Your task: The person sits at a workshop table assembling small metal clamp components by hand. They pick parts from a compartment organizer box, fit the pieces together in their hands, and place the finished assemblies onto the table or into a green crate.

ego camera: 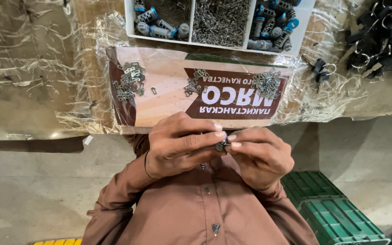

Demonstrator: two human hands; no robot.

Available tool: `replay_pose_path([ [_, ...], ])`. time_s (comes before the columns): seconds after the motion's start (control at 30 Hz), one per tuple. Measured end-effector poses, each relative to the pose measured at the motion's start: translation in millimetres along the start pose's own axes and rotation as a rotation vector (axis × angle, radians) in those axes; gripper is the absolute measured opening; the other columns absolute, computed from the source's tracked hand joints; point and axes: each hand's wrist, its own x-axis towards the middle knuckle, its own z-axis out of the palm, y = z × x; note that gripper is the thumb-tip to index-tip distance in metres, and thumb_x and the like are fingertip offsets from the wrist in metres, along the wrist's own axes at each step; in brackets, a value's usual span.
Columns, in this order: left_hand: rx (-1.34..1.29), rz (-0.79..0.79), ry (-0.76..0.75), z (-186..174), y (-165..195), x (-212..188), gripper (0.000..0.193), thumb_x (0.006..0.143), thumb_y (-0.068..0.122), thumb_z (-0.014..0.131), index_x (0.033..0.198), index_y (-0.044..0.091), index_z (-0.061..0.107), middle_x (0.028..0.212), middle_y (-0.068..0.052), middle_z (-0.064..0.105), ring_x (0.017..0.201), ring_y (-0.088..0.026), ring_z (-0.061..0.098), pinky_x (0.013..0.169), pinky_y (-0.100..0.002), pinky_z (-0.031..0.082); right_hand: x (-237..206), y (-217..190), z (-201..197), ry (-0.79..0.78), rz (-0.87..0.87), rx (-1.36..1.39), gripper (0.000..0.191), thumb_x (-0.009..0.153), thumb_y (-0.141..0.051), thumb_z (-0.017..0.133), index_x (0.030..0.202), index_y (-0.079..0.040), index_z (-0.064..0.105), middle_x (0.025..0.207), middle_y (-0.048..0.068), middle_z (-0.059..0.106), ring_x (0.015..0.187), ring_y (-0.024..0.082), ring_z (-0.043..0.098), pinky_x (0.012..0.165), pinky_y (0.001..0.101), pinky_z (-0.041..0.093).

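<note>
Nearest is the person's brown shirt (205,213), and just past it the two hands meet in front of the chest. The left hand (180,145) and the right hand (262,154) both have their fingers pinched narrow on one small metal part (221,146), which sits between the fingertips, right in the middle of the view. To do this well, I think the fingers should grip the part tight and hold it level, close to the eyes, so it does not slip and drop to the floor. To the right, low down, stand green crates (332,213). Farther away is a card sheet (169,97) under clear wrap, with three little heaps of metal bits (130,81) on it. Farthest is a white tray (218,44) with blue-capped lock parts (157,25) and many tiny pins. At the far right lies a pile of black keys (382,31).
</note>
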Motion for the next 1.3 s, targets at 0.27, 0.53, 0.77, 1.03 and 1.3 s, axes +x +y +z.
replay_pose_path([
  [0.27,-0.065,-0.055,0.002,1,1,-2,0.044,0.082,0.010,0.093,0.121,0.015,0.074,0.115,-0.002,0.071,0.092,-0.016,0.071,0.078,-0.030,0.057,4,1,8,0.055,-0.088,-0.026,0.027,0.080,0.014,0.081,0.096,0.000,0.065,0.095,0.014,0.070,0.085,0.022,0.072,0.075,0.0308,0.060],
  [0.53,-0.023,-0.033,0.013,1,2,-2,0.043,0.083,0.008,0.092,0.121,0.014,0.075,0.114,-0.002,0.070,0.091,-0.016,0.071,0.077,-0.030,0.057,4,-1,9,0.067,-0.232,-0.317,0.020,0.082,0.011,0.073,0.096,-0.002,0.067,0.096,0.012,0.068,0.081,0.025,0.069,0.071,0.0338,0.056],
  [0.77,0.000,-0.010,0.009,1,1,-3,0.044,0.081,0.010,0.095,0.120,0.014,0.075,0.114,-0.002,0.070,0.088,-0.017,0.069,0.074,-0.030,0.055,-5,9,4,-0.016,-0.038,-0.127,0.019,0.089,0.000,0.078,0.105,-0.005,0.072,0.108,0.012,0.067,0.083,0.019,0.066,0.068,0.0285,0.053],
  [1.03,-0.183,-0.043,-0.002,-1,-2,-3,0.043,0.079,0.007,0.094,0.117,0.008,0.074,0.115,-0.008,0.071,0.086,-0.018,0.070,0.074,-0.031,0.055,-10,30,-5,0.021,0.215,-0.317,0.029,0.097,-0.018,0.082,0.117,-0.004,0.066,0.111,0.012,0.068,0.087,0.017,0.068,0.078,0.0286,0.056],
  [1.3,-0.204,-0.052,-0.009,-1,-6,1,0.046,0.077,0.007,0.095,0.118,0.004,0.073,0.114,-0.011,0.070,0.087,-0.019,0.071,0.075,-0.030,0.056,-13,40,-6,-0.063,0.036,-0.916,0.082,0.083,-0.052,0.083,0.142,-0.001,0.059,0.108,0.012,0.054,0.098,0.029,0.053,0.083,0.0413,0.048],
])
